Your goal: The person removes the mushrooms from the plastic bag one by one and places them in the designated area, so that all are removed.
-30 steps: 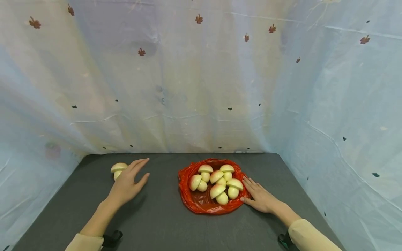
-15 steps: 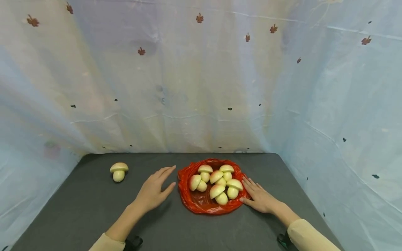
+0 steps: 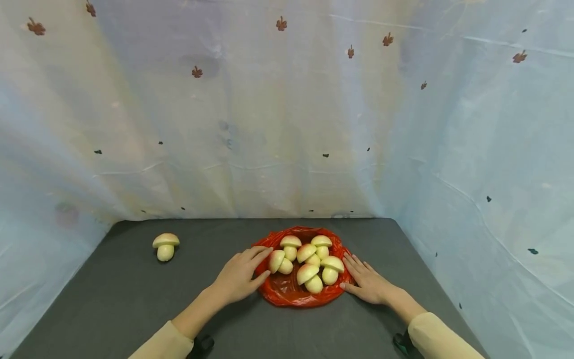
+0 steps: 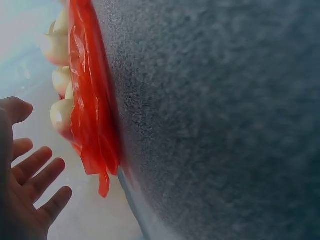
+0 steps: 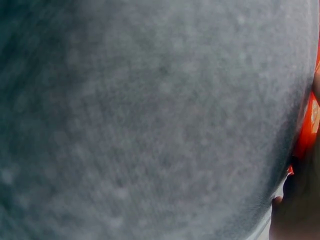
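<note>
A red plastic bag, its rim rolled down, lies open on the dark table with several pale yellow model mushrooms inside; some caps have a reddish tint. My right hand rests flat at the bag's right rim, fingers extended. At the left rim is my left hand, its fingers straight and spread, gripping nothing. The left wrist view puts those fingers beside the red plastic, with a gap showing. A lone mushroom stands upright at the table's far left.
The dark grey table ends at a pale patterned curtain behind. Another curtain panel hangs along the right side. Black wrist straps sit at both sleeves.
My left hand has moved right, from beside the lone mushroom to the bag's left rim, uncovering that mushroom. The right hand and the bag have stayed in place.
</note>
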`<state>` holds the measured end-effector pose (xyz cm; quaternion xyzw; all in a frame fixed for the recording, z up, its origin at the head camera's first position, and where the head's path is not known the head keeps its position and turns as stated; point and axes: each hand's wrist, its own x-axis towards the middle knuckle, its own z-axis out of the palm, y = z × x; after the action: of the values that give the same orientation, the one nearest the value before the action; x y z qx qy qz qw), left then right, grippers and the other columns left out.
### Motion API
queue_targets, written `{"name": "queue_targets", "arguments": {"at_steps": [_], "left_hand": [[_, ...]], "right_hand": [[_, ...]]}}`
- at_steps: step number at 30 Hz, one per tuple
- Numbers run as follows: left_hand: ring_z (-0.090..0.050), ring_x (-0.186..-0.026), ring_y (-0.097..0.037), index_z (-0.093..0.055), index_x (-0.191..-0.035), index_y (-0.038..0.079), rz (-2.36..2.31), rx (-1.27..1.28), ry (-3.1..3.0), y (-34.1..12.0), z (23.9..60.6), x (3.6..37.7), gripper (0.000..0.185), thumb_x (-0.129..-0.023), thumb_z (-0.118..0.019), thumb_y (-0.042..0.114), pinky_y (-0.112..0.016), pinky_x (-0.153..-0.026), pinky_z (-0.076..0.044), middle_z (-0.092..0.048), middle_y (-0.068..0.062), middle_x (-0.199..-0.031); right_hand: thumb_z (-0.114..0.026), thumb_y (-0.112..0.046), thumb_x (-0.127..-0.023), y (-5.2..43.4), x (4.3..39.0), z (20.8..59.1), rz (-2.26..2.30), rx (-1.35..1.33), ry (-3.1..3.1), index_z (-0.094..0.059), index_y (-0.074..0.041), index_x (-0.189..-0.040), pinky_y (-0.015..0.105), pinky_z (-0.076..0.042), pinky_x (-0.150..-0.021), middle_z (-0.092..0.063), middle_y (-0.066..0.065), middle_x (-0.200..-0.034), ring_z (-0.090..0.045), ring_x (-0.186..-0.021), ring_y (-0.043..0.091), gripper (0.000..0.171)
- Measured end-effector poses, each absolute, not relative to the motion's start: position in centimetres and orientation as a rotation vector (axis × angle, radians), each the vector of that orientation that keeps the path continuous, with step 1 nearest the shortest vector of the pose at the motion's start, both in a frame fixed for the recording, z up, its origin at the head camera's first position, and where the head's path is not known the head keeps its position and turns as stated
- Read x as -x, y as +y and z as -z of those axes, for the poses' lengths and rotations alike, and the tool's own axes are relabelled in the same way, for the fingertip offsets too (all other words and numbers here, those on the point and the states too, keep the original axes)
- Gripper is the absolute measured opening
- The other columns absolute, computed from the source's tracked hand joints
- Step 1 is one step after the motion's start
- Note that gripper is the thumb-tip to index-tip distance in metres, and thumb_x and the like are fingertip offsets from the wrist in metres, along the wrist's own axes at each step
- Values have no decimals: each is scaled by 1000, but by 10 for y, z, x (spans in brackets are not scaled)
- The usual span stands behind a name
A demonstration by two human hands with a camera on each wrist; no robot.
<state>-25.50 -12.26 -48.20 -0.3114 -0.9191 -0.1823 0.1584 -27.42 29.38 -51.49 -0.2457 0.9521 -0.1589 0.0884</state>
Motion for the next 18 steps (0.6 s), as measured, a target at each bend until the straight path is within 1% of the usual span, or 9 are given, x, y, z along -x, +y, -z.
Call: {"name": "queue_targets", "arguments": {"at_steps": [3, 5, 7, 11, 18], "left_hand": [[-62, -124, -28, -58, -149, 13, 481, 916, -2637, -120, 482, 259, 56, -100, -71, 38, -53, -97, -53, -58, -8, -145], [-62, -123, -28, -59, -148, 13, 462, 926, -2640, -118, 483, 260, 55, -100, -71, 37, -52, -96, -53, -59, -8, -144], [-63, -122, -28, -60, -147, 13, 450, 940, -2641, -116, 483, 262, 54, -99, -72, 36, -52, -95, -54, -59, -8, -142], [-63, -121, -27, -60, -147, 14, 436, 955, -2659, -113, 487, 264, 54, -99, -72, 36, -51, -93, -54, -59, -8, -142], [-61, -125, -28, -58, -149, 15, 434, 928, -2683, -109, 494, 269, 55, -101, -69, 39, -52, -96, -53, -57, -8, -145]], "right_hand": [[-51, -60, -104, 293, 275, 518, 488, 727, 2829, -21, -3, -166, 67, -14, -122, -17, 18, -172, -13, -158, 43, 89], [-48, -63, -104, 294, 277, 519, 461, 722, 2825, -19, -6, -166, 64, -14, -124, -15, 15, -173, -11, -159, 39, 89], [-49, -62, -104, 294, 277, 519, 468, 720, 2820, -19, -6, -166, 64, -13, -124, -15, 14, -173, -11, -159, 38, 89], [-49, -62, -104, 295, 277, 519, 457, 712, 2810, -20, -5, -166, 64, -13, -124, -14, 15, -173, -10, -159, 39, 89], [-49, -61, -104, 293, 276, 512, 471, 724, 2796, -20, -2, -165, 67, -11, -123, -15, 20, -172, -10, -158, 43, 90]]}}
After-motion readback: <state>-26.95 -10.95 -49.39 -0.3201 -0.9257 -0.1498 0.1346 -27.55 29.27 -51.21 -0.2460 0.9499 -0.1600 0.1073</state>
